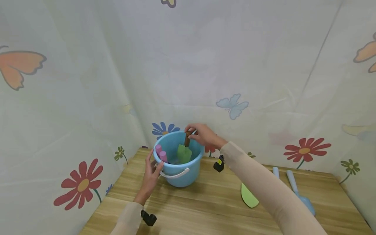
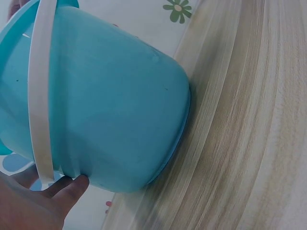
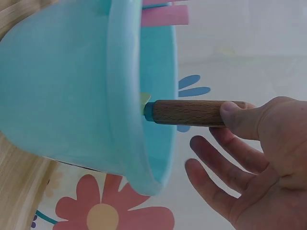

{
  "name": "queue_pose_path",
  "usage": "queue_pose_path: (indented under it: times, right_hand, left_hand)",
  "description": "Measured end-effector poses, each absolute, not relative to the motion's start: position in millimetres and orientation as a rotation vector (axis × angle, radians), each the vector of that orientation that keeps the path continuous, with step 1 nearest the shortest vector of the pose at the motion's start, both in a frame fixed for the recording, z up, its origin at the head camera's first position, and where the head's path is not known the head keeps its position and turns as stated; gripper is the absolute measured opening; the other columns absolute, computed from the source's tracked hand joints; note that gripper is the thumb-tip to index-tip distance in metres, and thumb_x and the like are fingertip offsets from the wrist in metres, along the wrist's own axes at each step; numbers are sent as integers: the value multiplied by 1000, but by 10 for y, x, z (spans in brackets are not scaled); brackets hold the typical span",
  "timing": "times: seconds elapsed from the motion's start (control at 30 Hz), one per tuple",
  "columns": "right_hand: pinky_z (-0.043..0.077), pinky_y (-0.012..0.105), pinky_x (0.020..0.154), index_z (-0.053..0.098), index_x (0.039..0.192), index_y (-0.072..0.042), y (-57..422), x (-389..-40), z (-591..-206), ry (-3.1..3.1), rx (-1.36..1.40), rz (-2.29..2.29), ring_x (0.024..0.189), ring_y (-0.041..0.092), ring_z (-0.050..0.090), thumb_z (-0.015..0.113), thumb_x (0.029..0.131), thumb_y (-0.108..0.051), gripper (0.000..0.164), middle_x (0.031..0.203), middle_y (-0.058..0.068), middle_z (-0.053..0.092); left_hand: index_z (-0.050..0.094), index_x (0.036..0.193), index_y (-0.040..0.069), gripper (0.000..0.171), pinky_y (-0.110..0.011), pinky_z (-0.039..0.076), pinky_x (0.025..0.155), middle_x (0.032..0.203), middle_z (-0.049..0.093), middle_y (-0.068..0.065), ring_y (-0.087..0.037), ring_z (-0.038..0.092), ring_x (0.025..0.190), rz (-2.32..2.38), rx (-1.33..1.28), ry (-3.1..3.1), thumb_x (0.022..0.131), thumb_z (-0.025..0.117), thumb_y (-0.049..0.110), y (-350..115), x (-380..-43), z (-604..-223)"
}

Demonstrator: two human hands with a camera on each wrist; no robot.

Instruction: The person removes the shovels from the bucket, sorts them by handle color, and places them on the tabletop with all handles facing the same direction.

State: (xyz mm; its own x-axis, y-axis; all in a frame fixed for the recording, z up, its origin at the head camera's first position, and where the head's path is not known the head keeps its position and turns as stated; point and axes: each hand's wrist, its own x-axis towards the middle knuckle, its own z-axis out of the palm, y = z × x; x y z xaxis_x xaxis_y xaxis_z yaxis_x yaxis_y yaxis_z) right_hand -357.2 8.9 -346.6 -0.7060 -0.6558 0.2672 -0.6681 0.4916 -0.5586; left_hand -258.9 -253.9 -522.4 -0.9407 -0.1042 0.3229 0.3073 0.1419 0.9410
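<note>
A light-blue bucket [image 1: 182,178] with a white carrying handle [image 1: 175,175] stands upright on the wooden table. At its near left side, my left hand [image 1: 151,176] holds it by the rim, with fingers against the outer wall in the left wrist view. My right hand [image 1: 202,134] is over the far right of the rim. Thumb and index finger pinch the end of a trowel's brown wooden handle [image 3: 187,112], the other fingers spread loose. The trowel's green blade [image 1: 184,154] points down inside the bucket. Two pink handles [image 1: 163,156] lean at the bucket's left inside; their lower ends are hidden.
Right of the bucket lies a green flat piece [image 1: 249,196], partly covered by my right forearm. Farther right is a blue tool [image 1: 306,204] beside another blue handle [image 1: 275,172]. A patterned cloth wall [image 1: 188,81] rises behind the table.
</note>
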Motion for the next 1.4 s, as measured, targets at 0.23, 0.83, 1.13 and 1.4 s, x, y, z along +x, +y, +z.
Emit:
queue_pose_path:
  times: [0.23,0.83,1.13,1.4]
  right_hand:
    - [59,37,88,63,129,-5,152,-3579,-3393,-2595,1184,1161,110,32,67,63,102,-7,26,123,13,66]
    - [60,38,87,62,133,-13,234,-3545,-3394,-2330,980,1452,104,25,71,64,103,-13,30,118,7,63]
    - [62,44,78,59,126,-15,260,-3525,-3384,-2237,941,1620,101,31,70,65,102,-15,25,118,9,62]
    - [58,43,92,60,126,-11,360,-3553,-3337,-2191,940,1596,105,31,69,65,101,-13,25,119,11,63]
  left_hand:
    - [14,163,36,71,-64,31,114,168,19,-10,-41,27,151,-1843,-172,-2131,106,57,35,-2531,-2549,-5196]
    - [13,163,38,71,-66,36,110,167,20,-12,-42,28,150,-1868,-175,-2127,106,57,36,-2524,-2523,-5169]
    - [14,163,38,71,-65,38,109,166,23,-12,-41,30,149,-1863,-172,-2120,106,57,35,-2530,-2526,-5195]
    - [12,162,39,71,-66,36,110,167,20,-13,-43,27,150,-1860,-174,-2142,106,55,38,-2530,-2522,-5182]
